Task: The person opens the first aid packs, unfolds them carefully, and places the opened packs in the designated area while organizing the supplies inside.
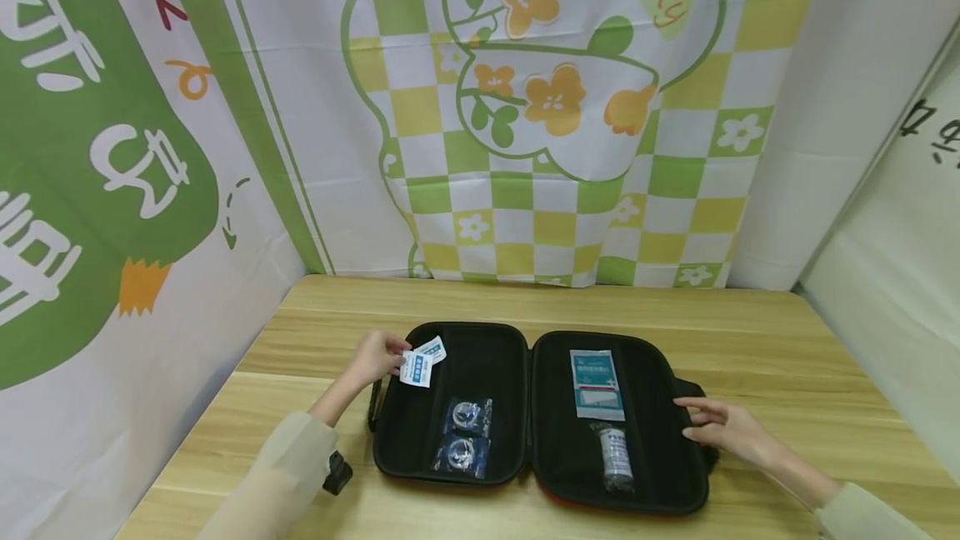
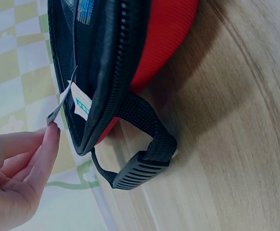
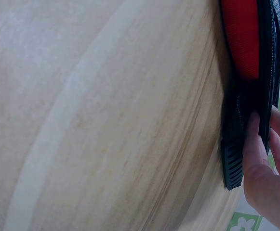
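Observation:
A case (image 1: 528, 407) with a black inside and a red outside lies unfolded on the wooden table. At its left half, my left hand (image 1: 381, 357) pinches a small white packet with blue print (image 1: 416, 368) between thumb and fingertips. A second such packet (image 1: 432, 347) lies just behind it, partly covered. My right hand (image 1: 716, 423) holds the rim of the right half, thumb on one side and fingers on the other, as the right wrist view shows. Beside that hand is a black carry handle (image 3: 233, 163); another handle (image 2: 142, 169) hangs near my left hand.
Two clear-and-blue packets with white rings (image 1: 461, 455) lie in the left half. A teal packet (image 1: 597, 382) and a plastic-wrapped white roll (image 1: 616, 455) lie in the right half. Behind the table (image 1: 780, 357) hangs a patterned curtain (image 1: 495, 215).

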`<state>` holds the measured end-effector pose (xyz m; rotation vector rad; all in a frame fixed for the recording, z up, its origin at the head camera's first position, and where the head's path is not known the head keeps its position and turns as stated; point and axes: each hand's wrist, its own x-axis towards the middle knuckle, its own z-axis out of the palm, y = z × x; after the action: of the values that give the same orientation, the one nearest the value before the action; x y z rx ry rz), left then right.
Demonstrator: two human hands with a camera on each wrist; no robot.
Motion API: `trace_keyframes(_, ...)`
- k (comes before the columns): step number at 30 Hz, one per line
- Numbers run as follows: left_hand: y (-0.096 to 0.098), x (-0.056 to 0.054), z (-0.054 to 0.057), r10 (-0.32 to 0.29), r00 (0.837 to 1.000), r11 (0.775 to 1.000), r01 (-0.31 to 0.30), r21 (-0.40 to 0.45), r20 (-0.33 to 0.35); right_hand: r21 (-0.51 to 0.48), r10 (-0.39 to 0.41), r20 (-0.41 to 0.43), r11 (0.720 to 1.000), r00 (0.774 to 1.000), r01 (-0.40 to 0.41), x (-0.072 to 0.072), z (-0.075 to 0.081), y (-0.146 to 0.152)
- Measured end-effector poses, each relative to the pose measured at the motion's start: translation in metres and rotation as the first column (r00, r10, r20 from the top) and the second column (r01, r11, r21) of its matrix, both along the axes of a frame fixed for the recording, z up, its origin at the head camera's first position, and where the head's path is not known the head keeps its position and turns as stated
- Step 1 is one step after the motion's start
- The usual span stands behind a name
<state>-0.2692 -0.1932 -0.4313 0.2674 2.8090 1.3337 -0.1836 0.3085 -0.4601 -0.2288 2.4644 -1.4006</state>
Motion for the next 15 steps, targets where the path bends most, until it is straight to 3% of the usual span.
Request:
trace_keyframes(4,-0.002,-0.005,-0.007,-0.022,1.000,1.000,0.022,0.007,0.003,0.008,-0.005,-0.001,1.000,1.000,0.005,0.000,0.001,0.000)
trace_keyframes(6,-0.014,-0.025,-0.038,-0.076,0.996,0.996,0.077,0.049,-0.036,0.010,-0.005,-0.005,1.000,1.000,0.005,0.000,0.001,-0.001)
trace_keyframes(8,-0.030,-0.050,-0.076,-0.124,0.991,0.988,0.128,0.085,-0.051,0.009,-0.002,-0.009,1.000,1.000,0.003,0.001,0.001,-0.001)
trace_keyframes(11,-0.047,-0.081,-0.125,-0.161,0.985,0.981,0.166,0.102,-0.054,0.007,0.004,-0.013,1.000,1.000,-0.004,0.001,0.001,-0.001)
trace_keyframes(13,-0.046,-0.083,-0.128,-0.122,0.992,0.989,0.120,0.086,0.025,0.004,0.008,-0.015,1.000,1.000,-0.008,0.001,0.002,-0.001)
trace_keyframes(15,-0.042,-0.080,-0.123,-0.104,0.991,0.993,0.099,0.065,0.085,-0.001,0.010,-0.014,1.000,1.000,-0.010,0.001,0.002,-0.001)
